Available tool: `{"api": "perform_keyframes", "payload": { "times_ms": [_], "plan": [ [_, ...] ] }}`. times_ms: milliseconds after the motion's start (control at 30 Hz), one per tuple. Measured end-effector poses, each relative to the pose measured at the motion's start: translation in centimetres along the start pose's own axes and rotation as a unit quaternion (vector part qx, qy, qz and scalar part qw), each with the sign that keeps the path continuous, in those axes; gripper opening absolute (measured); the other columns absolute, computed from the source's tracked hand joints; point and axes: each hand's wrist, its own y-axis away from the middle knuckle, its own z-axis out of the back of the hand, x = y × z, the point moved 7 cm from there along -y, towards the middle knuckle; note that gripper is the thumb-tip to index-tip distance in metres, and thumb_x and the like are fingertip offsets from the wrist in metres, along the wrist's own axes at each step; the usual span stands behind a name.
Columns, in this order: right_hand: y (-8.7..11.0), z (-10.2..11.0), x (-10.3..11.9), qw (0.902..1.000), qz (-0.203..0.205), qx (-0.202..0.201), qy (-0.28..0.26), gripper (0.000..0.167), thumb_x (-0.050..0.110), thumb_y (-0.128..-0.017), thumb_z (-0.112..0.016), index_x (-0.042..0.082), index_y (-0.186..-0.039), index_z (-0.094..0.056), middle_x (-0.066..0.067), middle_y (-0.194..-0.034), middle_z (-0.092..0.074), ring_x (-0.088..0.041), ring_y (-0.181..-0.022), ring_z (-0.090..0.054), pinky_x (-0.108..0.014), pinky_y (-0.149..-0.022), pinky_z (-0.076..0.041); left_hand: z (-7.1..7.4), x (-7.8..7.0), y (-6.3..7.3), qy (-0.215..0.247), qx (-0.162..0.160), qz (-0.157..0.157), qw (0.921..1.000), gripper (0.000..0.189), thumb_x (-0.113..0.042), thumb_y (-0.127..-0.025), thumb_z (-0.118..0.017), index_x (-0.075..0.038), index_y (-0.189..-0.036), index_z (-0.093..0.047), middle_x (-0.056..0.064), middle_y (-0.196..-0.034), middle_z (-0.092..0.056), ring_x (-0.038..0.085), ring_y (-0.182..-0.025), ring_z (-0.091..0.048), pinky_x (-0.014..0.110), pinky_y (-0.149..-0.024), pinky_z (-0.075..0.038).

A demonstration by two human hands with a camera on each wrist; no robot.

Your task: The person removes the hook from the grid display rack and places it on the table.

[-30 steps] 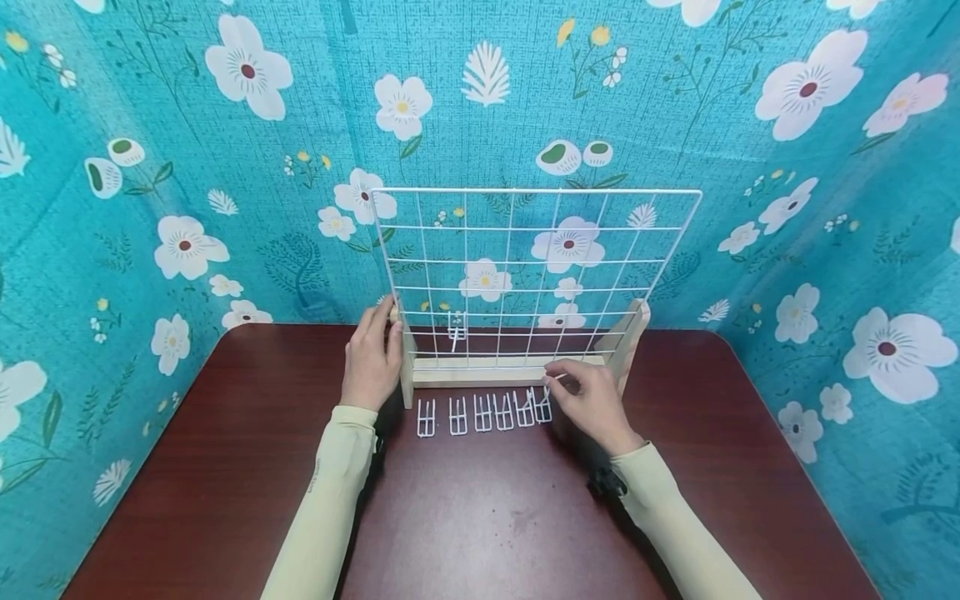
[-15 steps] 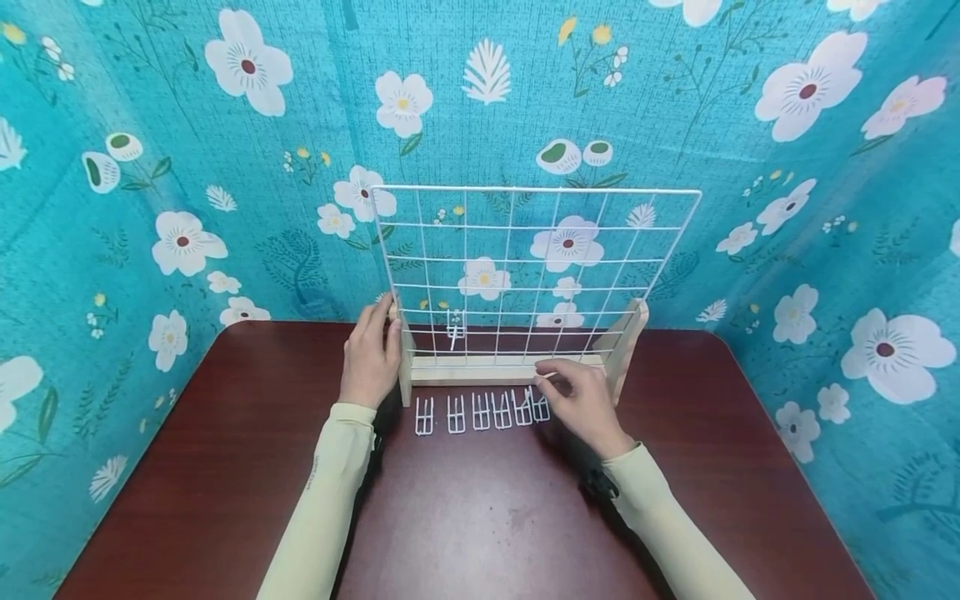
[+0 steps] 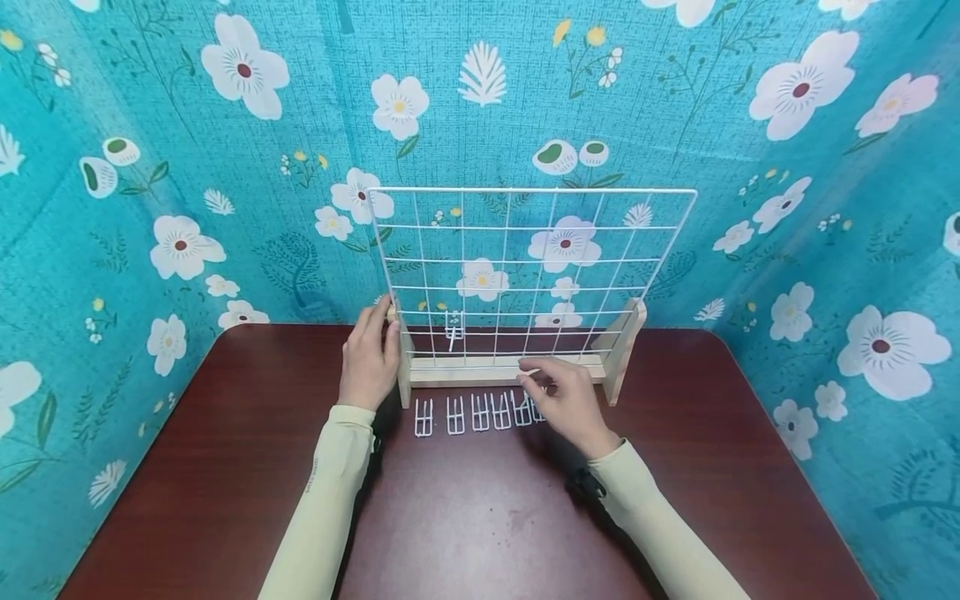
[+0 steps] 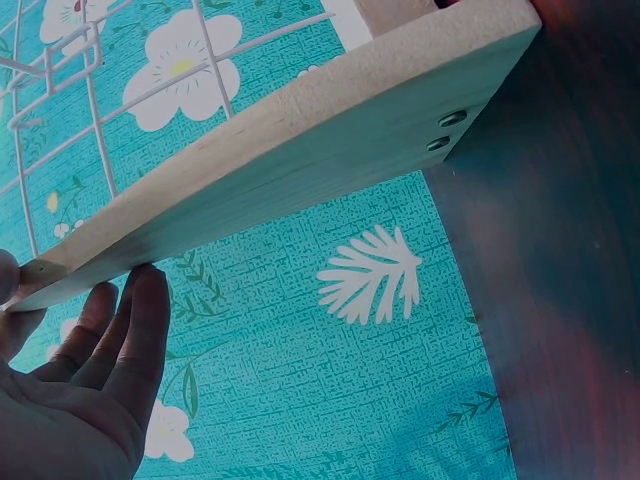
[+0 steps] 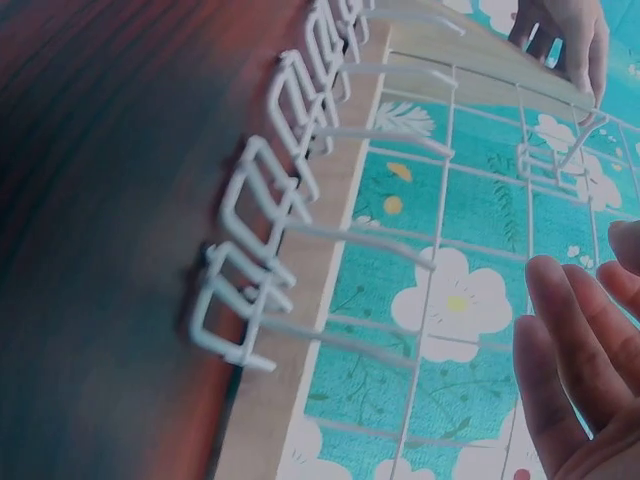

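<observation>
A white wire grid panel (image 3: 532,191) stands upright in a wooden stand in the head view. My left hand (image 3: 367,358) holds the upper end of its left wooden side board (image 4: 300,150), thumb on one side and fingers along the outer face. One white wire hook (image 3: 453,335) hangs low on the grid's left part. Several more wire hooks (image 3: 455,432) lie in a row on the table before the stand. Over the right end of that row hovers my right hand (image 3: 566,400), partly covering the last hooks. Its fingers (image 5: 565,330) are loosely bent around nothing in the right wrist view.
The stand's bottom wooden bar (image 3: 450,379) runs behind the hook row, and its right side board (image 3: 624,354) rises beyond my right hand. A dark red-brown table (image 3: 480,517) lies beneath. Teal flowered cloth (image 3: 315,150) surrounds it at the back and sides.
My right hand has moved a little to the left above the hooks, now covering part of the rightmost ones. My left hand stays at the side board. The hooks have not visibly moved.
</observation>
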Motion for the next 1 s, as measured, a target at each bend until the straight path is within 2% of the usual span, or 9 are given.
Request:
{"api": "perform_keyframes", "payload": {
  "times_ms": [233,533,867,1000],
  "plan": [
    [-0.4,-0.9,0.7,0.9998,0.011,0.007,-0.013,0.019,0.007,-0.091,-0.079,0.007,-0.11,-0.079,-0.008,-0.099,-0.082,-0.013,-0.074,-0.077,-0.027,-0.062,-0.059,0.0,0.1,0.1,0.0,0.002,0.001,1.0,0.046,-0.027,-0.111,-0.051,-0.013,-0.155,-0.051,0.017,-0.133,-0.064,0.041,-0.113,-0.068,0.06,-0.095,-0.055],
    [-0.8,-1.1,1.2,0.9996,0.013,0.006,-0.023,0.019,0.007,-0.092,-0.078,0.006,-0.111,-0.078,-0.009,-0.097,-0.081,-0.015,-0.074,-0.077,-0.033,-0.068,-0.064,0.0,0.0,0.0,-0.003,-0.002,-0.009,0.9999,0.045,-0.026,-0.111,-0.051,-0.013,-0.153,-0.052,0.017,-0.129,-0.065,0.039,-0.106,-0.068,0.058,-0.091,-0.056],
    [-1.4,-1.7,1.8,0.9993,0.023,0.006,-0.03,0.019,0.007,-0.092,-0.078,0.007,-0.111,-0.079,-0.008,-0.102,-0.081,-0.018,-0.078,-0.078,-0.027,-0.062,-0.063,-0.1,0.1,0.0,-0.005,-0.002,-0.009,0.9999,0.045,-0.026,-0.111,-0.051,-0.012,-0.154,-0.052,0.017,-0.13,-0.065,0.039,-0.109,-0.068,0.058,-0.093,-0.056],
    [-1.7,-2.0,2.2,0.999,0.025,0.009,-0.034,0.019,0.007,-0.092,-0.077,0.007,-0.111,-0.078,-0.01,-0.104,-0.081,-0.019,-0.079,-0.078,-0.03,-0.063,-0.064,-0.1,0.0,0.0,-0.004,-0.003,-0.009,0.9999,0.045,-0.025,-0.11,-0.052,-0.012,-0.154,-0.052,0.017,-0.131,-0.065,0.04,-0.11,-0.068,0.059,-0.094,-0.056]
  ]
}}
